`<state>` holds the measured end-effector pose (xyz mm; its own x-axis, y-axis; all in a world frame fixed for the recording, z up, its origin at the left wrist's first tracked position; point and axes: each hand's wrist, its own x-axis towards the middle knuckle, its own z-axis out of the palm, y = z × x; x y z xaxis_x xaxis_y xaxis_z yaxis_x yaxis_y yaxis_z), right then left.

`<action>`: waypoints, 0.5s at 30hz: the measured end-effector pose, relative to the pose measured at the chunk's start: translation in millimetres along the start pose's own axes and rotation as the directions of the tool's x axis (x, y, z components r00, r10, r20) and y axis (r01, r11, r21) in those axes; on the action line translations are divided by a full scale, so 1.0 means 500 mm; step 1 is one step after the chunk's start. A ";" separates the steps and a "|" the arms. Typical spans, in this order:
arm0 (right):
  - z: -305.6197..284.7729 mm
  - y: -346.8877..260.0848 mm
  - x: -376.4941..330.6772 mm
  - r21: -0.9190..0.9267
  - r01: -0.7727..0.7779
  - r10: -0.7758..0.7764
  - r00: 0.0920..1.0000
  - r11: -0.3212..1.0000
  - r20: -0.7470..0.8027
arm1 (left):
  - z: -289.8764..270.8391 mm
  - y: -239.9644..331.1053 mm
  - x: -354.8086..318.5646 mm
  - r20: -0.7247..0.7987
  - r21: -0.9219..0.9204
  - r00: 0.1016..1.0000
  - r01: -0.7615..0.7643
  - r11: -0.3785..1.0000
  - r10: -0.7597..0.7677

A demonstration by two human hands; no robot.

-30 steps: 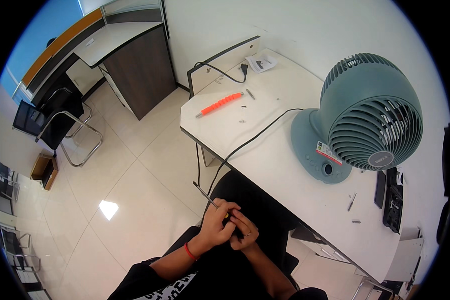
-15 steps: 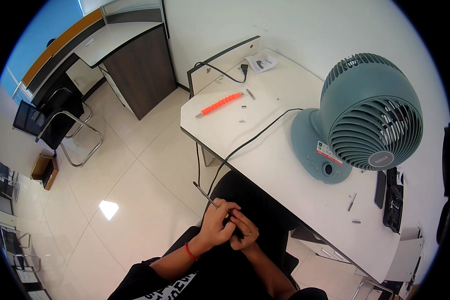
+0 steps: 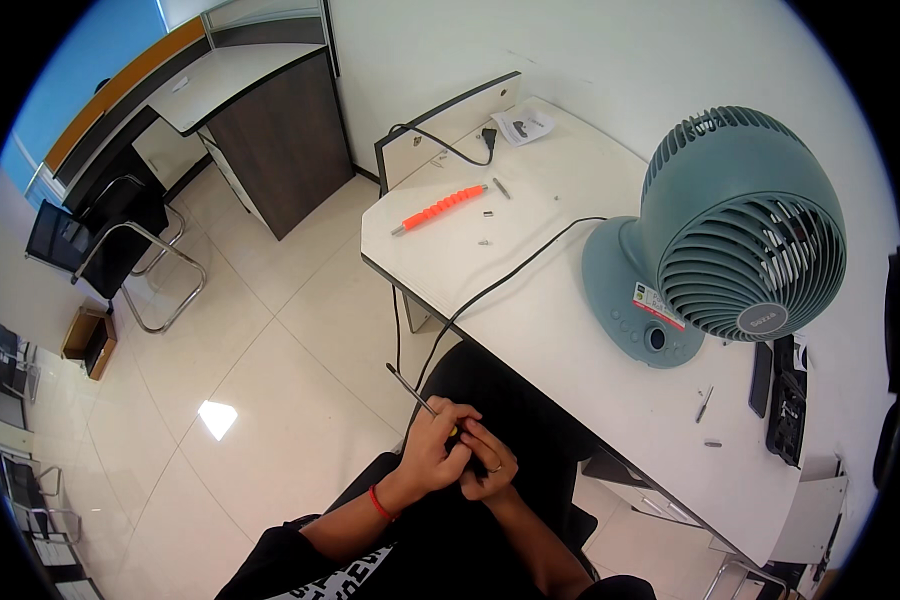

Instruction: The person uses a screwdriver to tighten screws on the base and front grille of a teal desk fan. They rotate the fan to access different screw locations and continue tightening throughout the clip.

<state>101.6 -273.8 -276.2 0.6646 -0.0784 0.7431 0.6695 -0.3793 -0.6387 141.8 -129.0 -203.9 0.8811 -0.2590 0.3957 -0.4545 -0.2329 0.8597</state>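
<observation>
Over my lap, my left hand (image 3: 437, 448), with a red cord at its wrist, is closed around a screwdriver. The screwdriver's thin metal shaft (image 3: 410, 388) sticks out past the fingers, slanting up and to the left. Against it, my right hand (image 3: 489, 462), wearing a ring, has its fingers curled around the other end. A small bit of yellow shows between the hands; the rest of the handle is hidden. On the white desk (image 3: 530, 320) stands a grey-green fan (image 3: 750, 220), its round head tipped forward and its black cord (image 3: 515, 268) running over the edge.
An orange flexible shaft (image 3: 443, 208) lies on the desk's left part, near small metal bits, a plug (image 3: 489, 138) and a paper leaflet (image 3: 523, 125). A black tool case (image 3: 788, 400) is at the right. A black chair (image 3: 120, 235) stands on the tiled floor.
</observation>
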 end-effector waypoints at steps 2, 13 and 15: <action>0.000 0.000 0.000 -0.001 -0.003 0.003 1.000 1.000 0.000 | 0.000 -0.001 0.000 0.003 -0.001 1.000 0.003 1.000 -0.003; -0.001 0.001 0.001 -0.015 -0.016 0.016 1.000 1.000 0.002 | 0.000 -0.002 0.003 0.006 0.004 1.000 0.002 1.000 -0.002; -0.001 0.001 0.001 -0.008 -0.011 0.011 1.000 1.000 0.004 | 0.000 -0.002 0.003 0.006 0.004 1.000 0.002 1.000 -0.002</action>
<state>102.3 -274.7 -276.1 0.6734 -0.0786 0.7351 0.6592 -0.3863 -0.6452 143.7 -129.2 -204.3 0.8812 -0.2640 0.3921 -0.4533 -0.2371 0.8592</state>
